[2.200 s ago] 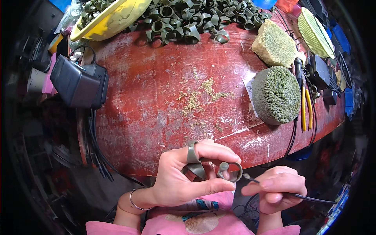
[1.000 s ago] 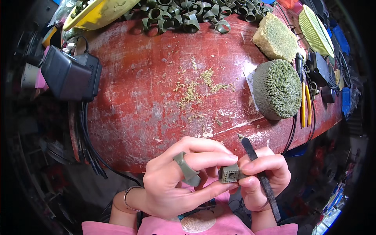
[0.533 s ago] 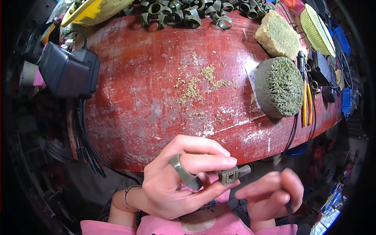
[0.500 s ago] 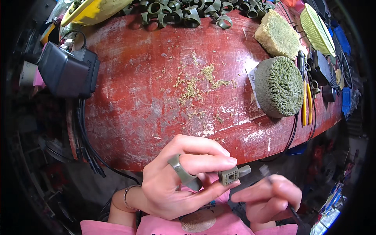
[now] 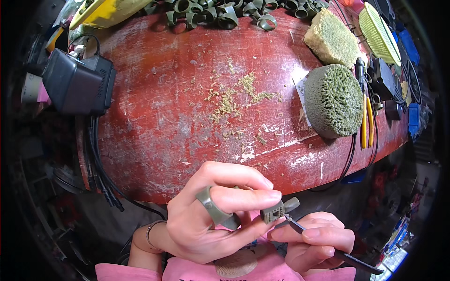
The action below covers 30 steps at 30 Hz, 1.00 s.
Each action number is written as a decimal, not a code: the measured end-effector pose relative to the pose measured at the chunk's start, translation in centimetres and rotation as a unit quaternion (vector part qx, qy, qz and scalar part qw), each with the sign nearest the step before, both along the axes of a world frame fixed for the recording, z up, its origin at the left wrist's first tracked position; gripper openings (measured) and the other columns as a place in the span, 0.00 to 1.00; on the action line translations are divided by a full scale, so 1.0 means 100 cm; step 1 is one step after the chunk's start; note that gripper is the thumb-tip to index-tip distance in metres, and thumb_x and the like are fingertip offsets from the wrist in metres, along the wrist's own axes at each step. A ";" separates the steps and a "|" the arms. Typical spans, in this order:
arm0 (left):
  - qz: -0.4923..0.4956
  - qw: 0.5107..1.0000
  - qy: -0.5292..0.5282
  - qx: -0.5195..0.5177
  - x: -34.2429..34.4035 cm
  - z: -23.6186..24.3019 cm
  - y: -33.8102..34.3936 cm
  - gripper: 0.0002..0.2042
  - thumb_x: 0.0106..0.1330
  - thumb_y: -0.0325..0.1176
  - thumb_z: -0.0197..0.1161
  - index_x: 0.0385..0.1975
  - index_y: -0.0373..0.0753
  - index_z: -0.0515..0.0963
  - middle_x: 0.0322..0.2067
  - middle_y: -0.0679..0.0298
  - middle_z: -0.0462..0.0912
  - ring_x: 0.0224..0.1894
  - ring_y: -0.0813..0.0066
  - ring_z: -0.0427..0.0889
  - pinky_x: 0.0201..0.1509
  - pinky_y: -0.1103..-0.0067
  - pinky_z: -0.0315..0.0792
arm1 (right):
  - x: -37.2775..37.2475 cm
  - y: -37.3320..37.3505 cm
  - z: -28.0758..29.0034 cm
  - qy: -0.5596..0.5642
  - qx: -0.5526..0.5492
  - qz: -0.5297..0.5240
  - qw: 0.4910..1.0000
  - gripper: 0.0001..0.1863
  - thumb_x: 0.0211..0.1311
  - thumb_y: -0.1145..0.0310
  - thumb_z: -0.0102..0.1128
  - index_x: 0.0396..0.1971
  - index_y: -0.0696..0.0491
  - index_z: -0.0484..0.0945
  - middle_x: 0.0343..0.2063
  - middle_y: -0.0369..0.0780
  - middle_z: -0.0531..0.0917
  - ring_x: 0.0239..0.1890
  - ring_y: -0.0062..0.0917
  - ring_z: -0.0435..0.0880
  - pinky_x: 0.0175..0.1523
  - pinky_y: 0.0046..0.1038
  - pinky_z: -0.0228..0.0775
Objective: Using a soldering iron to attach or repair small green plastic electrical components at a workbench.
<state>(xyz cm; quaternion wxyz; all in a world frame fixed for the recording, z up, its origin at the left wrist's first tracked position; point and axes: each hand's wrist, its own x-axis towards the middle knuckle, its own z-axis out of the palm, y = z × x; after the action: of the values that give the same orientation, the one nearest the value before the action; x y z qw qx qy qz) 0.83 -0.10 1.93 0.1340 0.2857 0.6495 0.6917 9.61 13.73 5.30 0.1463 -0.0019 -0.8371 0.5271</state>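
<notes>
Below the table's near edge, my left hand (image 5: pixel 220 210) pinches a small dark green carved block (image 5: pixel 272 212) between thumb and finger. Tiny beads line its face, and a short rounded stub (image 5: pixel 291 204) sticks out on its right. A wide green ring (image 5: pixel 211 206) sits round a finger of the same hand. In my right hand (image 5: pixel 318 241) is a pair of thin dark tweezers (image 5: pixel 296 226), closed in by the fingers. Their tip meets or nearly meets the block's right side. Whether anything is between the tips is too small to tell.
Green rings (image 5: pixel 227 16) are heaped along the red table's (image 5: pixel 154 140) far edge. Greenish crumbs (image 5: pixel 227 105) lie mid-table. At right are a round green foam block (image 5: pixel 335 100), a pale sponge (image 5: pixel 332 38), yellow-handled pliers (image 5: pixel 370 122) and a basket (image 5: pixel 379 35); at left, a black box (image 5: pixel 77 82) with cables.
My right hand has brought the tweezers' tip left and down to the green block. My left hand has tilted the block slightly and shifted a little left.
</notes>
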 end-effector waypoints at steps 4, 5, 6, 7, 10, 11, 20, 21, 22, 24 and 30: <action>-0.003 1.000 -0.002 0.007 0.001 0.001 0.001 0.17 0.39 0.15 0.68 0.31 0.32 0.71 0.34 0.54 0.68 0.28 0.68 0.80 0.28 0.80 0.79 | 0.001 0.000 -0.004 0.027 0.009 0.004 1.000 0.08 0.62 0.73 0.45 0.38 0.54 0.59 0.19 0.46 0.79 0.15 0.24 0.77 0.20 0.19 0.68; -0.003 1.000 0.005 0.006 0.001 0.001 0.002 0.17 0.39 0.15 0.69 0.30 0.32 0.71 0.33 0.54 0.68 0.28 0.68 0.80 0.28 0.80 0.79 | 0.002 0.001 -0.005 0.043 0.000 0.010 0.999 0.09 0.61 0.75 0.46 0.39 0.55 0.59 0.19 0.46 0.79 0.15 0.24 0.78 0.19 0.19 0.68; -0.003 1.000 0.011 0.004 0.001 0.001 0.003 0.18 0.38 0.15 0.69 0.30 0.32 0.71 0.33 0.54 0.68 0.28 0.67 0.80 0.28 0.80 0.79 | 0.005 0.002 -0.004 0.043 0.001 0.008 0.999 0.09 0.61 0.75 0.46 0.39 0.55 0.59 0.19 0.46 0.79 0.15 0.24 0.78 0.19 0.19 0.68; -0.001 1.000 0.010 0.001 0.000 0.000 0.002 0.18 0.38 0.15 0.69 0.30 0.32 0.71 0.33 0.54 0.68 0.28 0.67 0.80 0.28 0.80 0.79 | 0.009 0.004 -0.002 0.016 -0.006 0.013 1.000 0.10 0.59 0.76 0.46 0.39 0.55 0.59 0.19 0.47 0.79 0.15 0.24 0.78 0.19 0.19 0.68; 0.007 0.999 0.040 -0.013 -0.001 0.001 0.001 0.18 0.37 0.14 0.68 0.30 0.32 0.71 0.33 0.54 0.67 0.28 0.65 0.81 0.28 0.80 0.79 | 0.006 0.003 -0.010 0.028 0.004 0.021 0.999 0.12 0.56 0.80 0.47 0.40 0.57 0.59 0.20 0.48 0.79 0.16 0.24 0.78 0.19 0.20 0.69; 0.008 0.999 0.045 -0.014 0.000 0.001 0.001 0.18 0.36 0.14 0.68 0.29 0.32 0.71 0.33 0.54 0.67 0.28 0.64 0.81 0.28 0.80 0.79 | 0.005 0.002 -0.013 0.066 0.024 0.021 0.997 0.14 0.55 0.81 0.48 0.41 0.58 0.59 0.20 0.48 0.79 0.16 0.25 0.79 0.19 0.21 0.70; -0.006 0.998 0.055 -0.010 0.004 0.001 0.003 0.17 0.37 0.13 0.68 0.28 0.31 0.71 0.33 0.53 0.67 0.28 0.64 0.81 0.28 0.80 0.79 | -0.004 -0.013 -0.031 0.194 0.077 -0.105 0.972 0.09 0.66 0.68 0.35 0.33 0.59 0.60 0.10 0.41 0.76 0.07 0.21 0.72 0.14 0.17 0.65; -0.012 0.999 0.049 -0.004 0.004 0.000 0.004 0.17 0.37 0.13 0.68 0.29 0.31 0.72 0.33 0.53 0.67 0.28 0.64 0.81 0.28 0.80 0.79 | -0.004 -0.012 -0.031 0.192 0.078 -0.107 0.972 0.09 0.66 0.68 0.35 0.33 0.59 0.60 0.10 0.41 0.76 0.07 0.21 0.72 0.14 0.17 0.65; -0.011 0.999 0.049 -0.004 0.006 0.000 0.005 0.17 0.37 0.13 0.68 0.29 0.31 0.72 0.33 0.53 0.67 0.28 0.64 0.81 0.28 0.80 0.79 | -0.002 -0.011 -0.028 0.167 0.068 -0.105 0.978 0.09 0.66 0.68 0.36 0.33 0.59 0.61 0.10 0.41 0.76 0.06 0.21 0.71 0.13 0.17 0.63; 0.007 0.999 0.044 0.011 0.011 0.000 0.010 0.16 0.38 0.14 0.68 0.28 0.32 0.72 0.33 0.53 0.68 0.28 0.65 0.81 0.28 0.80 0.79 | 0.013 0.003 -0.018 0.141 0.058 -0.104 0.983 0.09 0.65 0.68 0.37 0.33 0.60 0.61 0.11 0.41 0.75 0.06 0.21 0.70 0.13 0.16 0.61; 0.005 1.000 0.011 0.000 0.009 -0.003 0.006 0.18 0.38 0.15 0.69 0.29 0.33 0.71 0.33 0.55 0.67 0.27 0.66 0.81 0.28 0.79 0.79 | 0.009 0.000 -0.026 0.147 -0.027 -0.043 0.988 0.07 0.62 0.71 0.40 0.35 0.61 0.61 0.13 0.45 0.77 0.10 0.24 0.73 0.13 0.19 0.64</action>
<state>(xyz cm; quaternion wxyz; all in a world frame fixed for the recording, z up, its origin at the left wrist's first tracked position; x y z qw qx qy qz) 1.77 0.48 1.58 0.1235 0.2905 0.6520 0.6894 10.48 13.69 2.66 0.2901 0.0354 -0.7914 0.5368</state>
